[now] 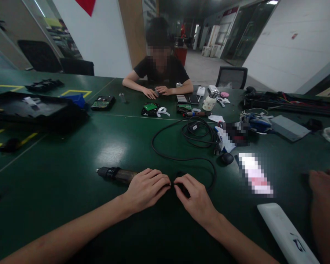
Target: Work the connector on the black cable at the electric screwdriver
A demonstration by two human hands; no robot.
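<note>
An electric screwdriver with a dark nose and a brownish body lies across the green table, its tip to the left. My left hand is wrapped over its rear part, with thumb and fingertips closed at the right end, where a small bit shows. Facing it across a narrow gap, my right hand is closed in a pinch on a dark end, partly hidden by the fingers. A black cable curves down from a loose coil to behind my right hand.
A person sits opposite, both hands on a small object. Hard drives, a black mouse, a phone and a white case lie around. A large black tray stands left. Another person's arm rests at right.
</note>
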